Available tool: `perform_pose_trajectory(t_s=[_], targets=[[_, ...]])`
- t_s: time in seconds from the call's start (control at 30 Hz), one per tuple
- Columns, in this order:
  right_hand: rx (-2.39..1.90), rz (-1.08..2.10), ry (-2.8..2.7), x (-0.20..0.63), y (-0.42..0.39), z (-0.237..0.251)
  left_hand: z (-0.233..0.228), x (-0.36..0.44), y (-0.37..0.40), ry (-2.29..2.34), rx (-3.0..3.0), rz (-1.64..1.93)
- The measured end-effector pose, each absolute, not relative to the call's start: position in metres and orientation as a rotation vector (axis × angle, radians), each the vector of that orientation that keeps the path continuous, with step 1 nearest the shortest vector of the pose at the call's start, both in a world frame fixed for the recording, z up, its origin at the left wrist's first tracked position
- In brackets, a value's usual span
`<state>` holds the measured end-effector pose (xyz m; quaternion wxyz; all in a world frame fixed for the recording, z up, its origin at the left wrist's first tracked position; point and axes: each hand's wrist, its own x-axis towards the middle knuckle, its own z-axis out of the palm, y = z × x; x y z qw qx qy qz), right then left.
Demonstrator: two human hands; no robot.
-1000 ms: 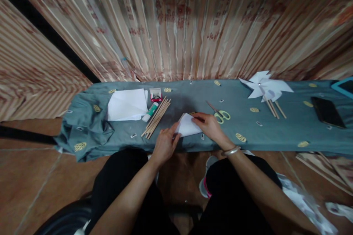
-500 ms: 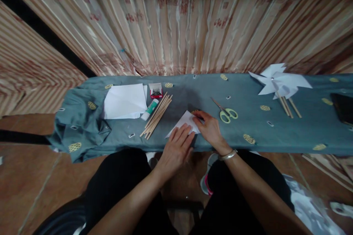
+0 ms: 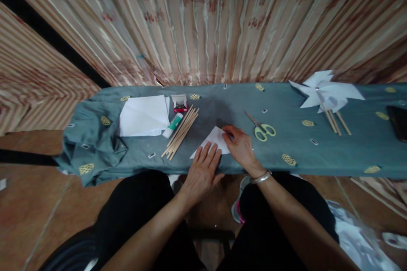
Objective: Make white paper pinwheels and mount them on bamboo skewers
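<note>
A sheet of white paper (image 3: 215, 136), folded into a triangle, lies near the front edge of the cloth-covered table. My left hand (image 3: 202, 172) rests flat across its lower edge, fingers stretched out and thumb apart. At the paper's right side my right hand (image 3: 239, 146) has its thumb and bent fingers closed on the edge; the fingertips are partly hidden. Green-handled scissors (image 3: 263, 130) lie just right of that hand. Left of the paper is a bundle of wooden sticks (image 3: 180, 133), with a glue stick (image 3: 172, 125) alongside.
A stack of white paper (image 3: 144, 115) lies on the left, beside a small red box of metal pins (image 3: 180, 103). Paper pinwheels (image 3: 324, 91) on sticks lie at the right, and a dark flat object (image 3: 397, 123) at the far right. A pleated curtain (image 3: 203, 25) hangs behind the table.
My left hand has flattened, its fingers straighter and its thumb spread out to the right. My right hand stays at the paper's right edge. The view has shifted slightly.
</note>
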<state>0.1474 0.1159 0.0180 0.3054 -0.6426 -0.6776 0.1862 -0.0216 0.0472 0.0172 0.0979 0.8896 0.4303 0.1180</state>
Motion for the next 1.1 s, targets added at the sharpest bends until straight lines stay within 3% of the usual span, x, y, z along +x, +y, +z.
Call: perform_pose_trajectory(t_s=[0.47,1.1], targets=[[-1.596,0.054,-2.099,0.147,0.087,0.013,0.011,-0.022,0.048,1.266,2.678,0.333],[-1.810,0.079,-1.922,0.195,0.060,0.004,0.013,-0.043,0.042,1.341,2.696,0.381]])
